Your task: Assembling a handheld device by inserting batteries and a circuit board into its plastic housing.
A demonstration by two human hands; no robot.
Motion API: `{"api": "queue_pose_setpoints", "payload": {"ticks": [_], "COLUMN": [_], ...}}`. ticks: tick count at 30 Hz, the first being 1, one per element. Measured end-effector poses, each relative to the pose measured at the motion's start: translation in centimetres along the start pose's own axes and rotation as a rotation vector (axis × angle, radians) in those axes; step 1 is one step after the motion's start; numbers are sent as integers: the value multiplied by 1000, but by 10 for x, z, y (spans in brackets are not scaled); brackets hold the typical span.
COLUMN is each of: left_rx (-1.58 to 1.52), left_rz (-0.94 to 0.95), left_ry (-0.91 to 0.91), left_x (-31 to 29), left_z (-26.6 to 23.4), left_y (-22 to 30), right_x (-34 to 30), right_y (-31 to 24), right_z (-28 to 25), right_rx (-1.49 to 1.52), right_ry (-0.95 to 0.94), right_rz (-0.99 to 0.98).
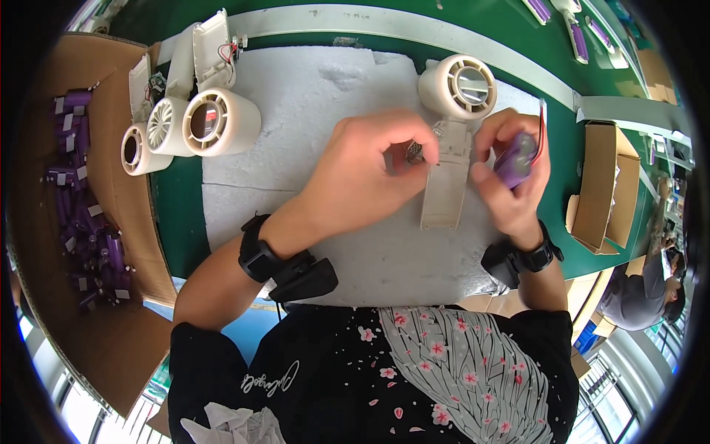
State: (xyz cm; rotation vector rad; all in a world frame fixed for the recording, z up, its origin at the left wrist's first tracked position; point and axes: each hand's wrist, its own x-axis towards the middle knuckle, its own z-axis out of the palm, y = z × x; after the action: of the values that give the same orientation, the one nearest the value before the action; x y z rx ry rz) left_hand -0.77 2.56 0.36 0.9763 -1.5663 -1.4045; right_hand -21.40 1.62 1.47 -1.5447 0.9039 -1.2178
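Observation:
A purple battery pack (514, 164) with red and black wires rests in the curled fingers of my right hand (510, 185). Just left of it, an off-white fan handle housing (444, 200) lies open on the pale foam mat (296, 81). The round fan head (444, 83) joined to it points away from me. My left hand (362, 166) is closed in a pinch at the housing's left edge. Something small, dark and speckled shows inside the curl of those fingers. What the fingertips grip is too small to make out.
At the left stands a large cardboard box (118, 170) with many purple battery packs (74, 177). Several fan units (229, 122), some with opened handles, sit between it and the mat. A small open carton (603, 185) stands at right. Another person (643, 296) sits beyond.

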Motion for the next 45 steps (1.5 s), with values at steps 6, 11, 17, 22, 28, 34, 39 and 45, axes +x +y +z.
{"api": "queue_pose_setpoints", "payload": {"ticks": [6,11,17,22,28,34,39,45], "left_rx": [7,-33,-140,9,-55,-113,-156,-225], "left_rz": [-53,-75,-122,31,13,-84,-101,-199], "left_ry": [-17,-30,-89,-103,-21,-1,9,-6], "left_x": [-1,-1,2,2,1,0,1,3], "left_z": [-1,-3,-7,-8,-6,-7,-7,-9], "left_y": [3,4,9,6,4,7,7,10], "right_x": [5,2,0,4,0,-2,-4,-6], "right_y": [-1,-4,-10,-10,-10,-14,-10,-10], "right_z": [-17,-11,-9,-7,3,8,10,10], "right_rx": [-215,-302,-411,-472,-607,-679,-672,-673], "right_ry": [-132,-172,-237,-234,-140,-185,-170,-150], "right_rz": [-93,-109,-211,-272,-191,-154,-157,-164]}}
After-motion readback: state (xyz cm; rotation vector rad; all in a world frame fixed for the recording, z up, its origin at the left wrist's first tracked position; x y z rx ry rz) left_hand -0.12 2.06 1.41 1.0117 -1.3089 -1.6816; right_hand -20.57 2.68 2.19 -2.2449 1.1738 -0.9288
